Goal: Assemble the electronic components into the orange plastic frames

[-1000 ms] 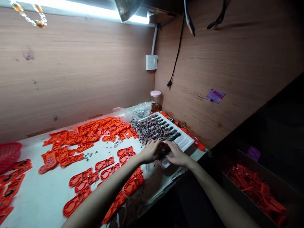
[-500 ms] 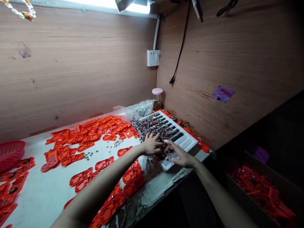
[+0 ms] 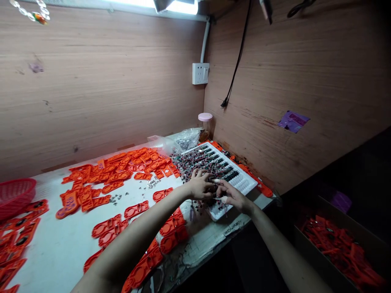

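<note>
A white ribbed tray [image 3: 244, 184] holds rows of small dark parts, with a tangle of wired components [image 3: 197, 160] heaped over its left side. My left hand [image 3: 201, 186] is over the near part of this heap, its fingers curled down among the wires. Beside it, my right hand [image 3: 234, 197] is closed, thumb and fingers drawn together close to the left fingertips. A light wrap shows on one right finger. What either hand pinches is too small and too hidden to name. A small screwdriver [image 3: 191, 211] lies just below my left hand.
Orange plastic casings [image 3: 119, 167] are piled at the back left, with others laid out nearer me. Small metal pieces [image 3: 152, 183] lie between them. A pink basket [image 3: 18, 195] stands far left, a lidded jar [image 3: 205, 124] in the corner. A box of orange parts [image 3: 342, 248] sits lower right.
My right hand has moved slightly left relative to the tray, and its fingers and thumb have drawn together. My left hand stays over the heap. The whole view has shifted a little.
</note>
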`<state>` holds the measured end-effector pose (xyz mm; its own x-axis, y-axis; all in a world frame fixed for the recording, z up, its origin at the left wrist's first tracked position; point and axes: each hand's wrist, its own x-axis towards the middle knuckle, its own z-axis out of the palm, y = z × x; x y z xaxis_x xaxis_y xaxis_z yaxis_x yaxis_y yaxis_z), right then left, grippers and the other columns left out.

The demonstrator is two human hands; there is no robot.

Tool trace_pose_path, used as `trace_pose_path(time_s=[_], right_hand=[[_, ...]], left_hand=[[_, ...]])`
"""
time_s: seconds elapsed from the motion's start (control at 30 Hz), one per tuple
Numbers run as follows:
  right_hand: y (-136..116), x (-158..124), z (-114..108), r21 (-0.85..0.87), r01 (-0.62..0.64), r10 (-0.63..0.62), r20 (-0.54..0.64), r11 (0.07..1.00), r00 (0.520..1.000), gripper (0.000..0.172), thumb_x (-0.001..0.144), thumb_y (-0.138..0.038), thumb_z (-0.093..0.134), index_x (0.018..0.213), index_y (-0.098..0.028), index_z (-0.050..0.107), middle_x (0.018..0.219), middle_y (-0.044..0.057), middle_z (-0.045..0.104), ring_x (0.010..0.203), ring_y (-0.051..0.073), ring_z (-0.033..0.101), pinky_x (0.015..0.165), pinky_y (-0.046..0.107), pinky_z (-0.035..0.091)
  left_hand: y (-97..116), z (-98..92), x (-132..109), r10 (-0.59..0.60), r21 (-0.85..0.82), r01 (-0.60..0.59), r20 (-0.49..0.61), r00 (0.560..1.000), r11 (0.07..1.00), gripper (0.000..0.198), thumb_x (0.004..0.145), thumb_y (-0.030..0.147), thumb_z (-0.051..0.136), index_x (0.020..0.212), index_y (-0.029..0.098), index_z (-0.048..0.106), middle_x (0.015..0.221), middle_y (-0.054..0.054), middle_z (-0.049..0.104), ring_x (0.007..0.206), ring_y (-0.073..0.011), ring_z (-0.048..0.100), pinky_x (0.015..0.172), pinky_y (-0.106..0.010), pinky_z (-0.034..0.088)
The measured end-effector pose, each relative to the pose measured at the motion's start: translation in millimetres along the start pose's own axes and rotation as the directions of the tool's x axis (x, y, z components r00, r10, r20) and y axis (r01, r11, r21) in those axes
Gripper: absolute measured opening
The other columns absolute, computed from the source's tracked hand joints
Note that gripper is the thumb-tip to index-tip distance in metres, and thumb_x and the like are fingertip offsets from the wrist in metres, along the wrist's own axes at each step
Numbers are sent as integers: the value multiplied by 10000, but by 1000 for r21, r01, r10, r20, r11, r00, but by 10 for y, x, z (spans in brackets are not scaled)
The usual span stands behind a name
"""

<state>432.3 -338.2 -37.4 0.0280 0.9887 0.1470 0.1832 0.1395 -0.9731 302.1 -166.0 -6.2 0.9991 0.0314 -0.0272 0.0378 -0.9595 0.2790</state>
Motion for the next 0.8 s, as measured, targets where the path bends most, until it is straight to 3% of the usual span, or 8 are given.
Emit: trace_pose_path(time_s=[0.2,0.33,0.4,0.5,0.6,0.73,0.8], right_hand=[[14,22,61,-42,-29,27,-36,999,999,562,819,-316,481,1339,-177,323,905,27,541,768,161,497,716,301,434],[-34,15,61,102,-47,57,-93,994,994,483,838,-338,405,1293,-185,359,873,31,534,791,180,508,752,322,444],[-48,14,49,145,-41,62,-141,989,988,460,859,-347,380,1293,-203,341,928,42,524,812,181,517,775,331,452],[-41,22,52,129,-47,74,-210,990,975,493,884,-382,370,1339,-234,250,1006,51,494,769,166,523,733,325,472],[-26,39,89,58,-74,87,-268,996,959,494,916,-421,323,1364,-233,230,975,49,507,809,178,534,776,341,473],[-47,69,161,153,-33,82,-327,988,941,473,936,-381,194,1387,-238,175,1013,76,532,832,201,581,780,384,491],[-76,81,186,211,24,52,-348,977,936,458,929,-337,170,1379,-249,165,1056,93,532,822,209,599,752,397,501]], left_hand=[[-33,7,-19,12,-30,-11,19,1000,1000,209,784,307,573,956,304,692,1393,-38,406,1289,-365,276,1027,-616,184],[-27,-4,-42,65,-51,-64,6,998,997,381,656,339,702,1034,317,668,1394,-55,403,1272,-396,274,1022,-611,188],[-6,2,-30,69,-89,-72,-33,997,993,364,654,346,715,1014,312,673,1343,-53,452,1232,-372,314,1012,-571,226],[11,15,16,-1,-145,-15,-105,994,989,193,771,356,629,934,266,682,1182,-58,551,1117,-298,396,946,-467,318],[15,20,55,-53,-171,27,-151,987,985,190,842,355,550,919,222,661,1055,-68,581,1017,-250,432,889,-400,352],[51,27,51,-86,-200,48,-187,979,979,163,830,304,555,940,197,610,1005,-59,595,972,-229,448,884,-382,348],[84,38,37,-93,-215,49,-195,976,975,267,778,317,623,1014,201,577,1046,-58,597,993,-237,447,880,-381,351]])
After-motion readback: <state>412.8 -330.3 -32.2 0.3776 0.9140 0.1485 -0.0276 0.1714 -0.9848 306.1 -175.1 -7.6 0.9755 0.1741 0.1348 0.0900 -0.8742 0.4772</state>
